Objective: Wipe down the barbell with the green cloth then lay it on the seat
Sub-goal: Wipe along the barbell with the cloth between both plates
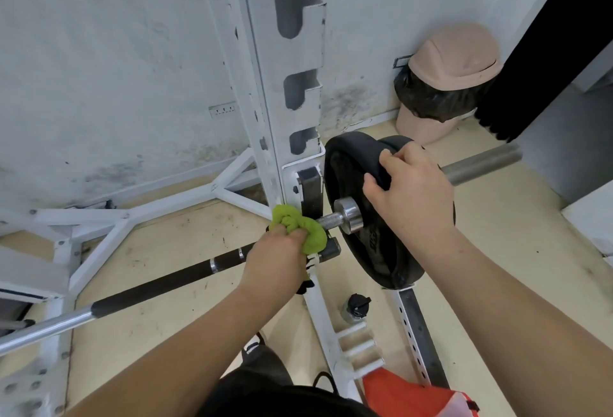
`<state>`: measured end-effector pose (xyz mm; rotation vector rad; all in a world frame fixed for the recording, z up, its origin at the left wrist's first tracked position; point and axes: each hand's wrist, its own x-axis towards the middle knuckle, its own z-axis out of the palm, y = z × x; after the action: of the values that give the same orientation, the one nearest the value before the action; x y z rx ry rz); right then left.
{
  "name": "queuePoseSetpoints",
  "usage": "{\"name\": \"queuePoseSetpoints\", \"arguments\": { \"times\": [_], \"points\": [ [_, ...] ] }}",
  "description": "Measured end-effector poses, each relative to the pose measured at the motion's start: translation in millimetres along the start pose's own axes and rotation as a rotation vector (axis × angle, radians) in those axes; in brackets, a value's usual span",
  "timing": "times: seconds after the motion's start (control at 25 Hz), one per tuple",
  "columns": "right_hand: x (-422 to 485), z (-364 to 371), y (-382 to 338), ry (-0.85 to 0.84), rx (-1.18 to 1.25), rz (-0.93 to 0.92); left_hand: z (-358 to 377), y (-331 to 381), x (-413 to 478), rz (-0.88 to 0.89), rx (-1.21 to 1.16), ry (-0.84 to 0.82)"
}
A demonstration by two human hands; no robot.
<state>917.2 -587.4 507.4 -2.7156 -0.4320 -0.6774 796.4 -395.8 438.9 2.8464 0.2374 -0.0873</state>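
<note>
The barbell [146, 292] runs from lower left to upper right and rests in the white rack. Its shaft is chrome at the left and dark in the middle. My left hand [275, 259] grips the bunched green cloth [300, 226] around the bar, just left of the chrome collar [348, 214]. My right hand [411, 191] holds the top rim of a black weight plate [381, 251] mounted on the bar's sleeve [481, 164]. The seat is not in view.
The white rack upright [292, 62] with its hook slots stands right behind the cloth. A pink bin [441, 85] with a black bag sits in the corner. A dark bottle [356, 309] stands on the floor by the rack's base. An orange bag [408, 396] lies at the bottom.
</note>
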Motion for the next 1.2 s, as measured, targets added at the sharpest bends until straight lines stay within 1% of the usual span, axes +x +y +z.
{"name": "queuePoseSetpoints", "arguments": {
  "times": [0.08,0.12,0.16,0.24,0.28,0.36,0.44,0.56,0.64,0.76,0.88,0.92,0.96,1.0,1.08,1.2],
  "points": [
    [1.8,1.2,0.0,0.004,-0.015,0.000,-4.8,27.6,14.6,-0.008,-0.063,0.000],
    [1.8,2.1,-0.4,0.001,-0.024,0.003,-8.3,43.8,21.3,0.038,-0.118,0.023],
    [1.6,3.3,-1.7,-0.005,-0.029,0.004,-12.5,58.4,24.2,0.128,-0.162,0.052],
    [1.9,3.4,-3.0,-0.022,-0.034,0.007,-14.7,77.7,24.9,0.309,-0.163,0.079],
    [2.0,3.1,-2.3,-0.027,-0.037,0.008,-13.9,79.0,28.5,0.336,-0.141,0.083],
    [0.0,0.5,0.7,-0.026,-0.036,-0.005,-13.9,70.1,44.4,0.254,-0.022,0.035],
    [-2.0,-1.6,2.7,-0.017,-0.060,-0.022,-10.0,52.9,53.7,0.185,0.126,-0.063],
    [-5.0,-1.0,0.5,-0.020,-0.144,-0.016,-3.3,29.1,35.8,0.193,0.144,-0.132],
    [-2.9,-0.6,-3.4,-0.028,-0.168,-0.024,-0.2,8.8,11.4,0.150,0.191,-0.142],
    [-1.1,-0.6,-8.5,-0.054,-0.212,-0.049,-6.4,7.9,1.4,0.158,0.242,-0.129],
    [4.1,-2.5,-12.2,-0.075,-0.231,-0.054,-12.2,52.8,17.5,0.223,0.169,0.028],
    [5.6,-2.0,-13.4,-0.079,-0.240,-0.050,-12.9,62.4,25.7,0.211,0.148,0.060],
    [6.4,-1.6,-14.2,-0.082,-0.246,-0.050,-11.3,65.1,32.5,0.187,0.130,0.056],
    [7.5,-1.6,-14.6,-0.081,-0.247,-0.054,-7.3,61.1,35.7,0.175,0.133,0.024],
    [8.3,-0.2,-14.7,-0.082,-0.247,-0.064,2.2,38.6,27.6,0.210,0.174,-0.054],
    [8.8,0.5,-14.2,-0.087,-0.238,-0.050,3.9,-6.3,4.6,0.274,0.220,-0.028]
  ]
}}
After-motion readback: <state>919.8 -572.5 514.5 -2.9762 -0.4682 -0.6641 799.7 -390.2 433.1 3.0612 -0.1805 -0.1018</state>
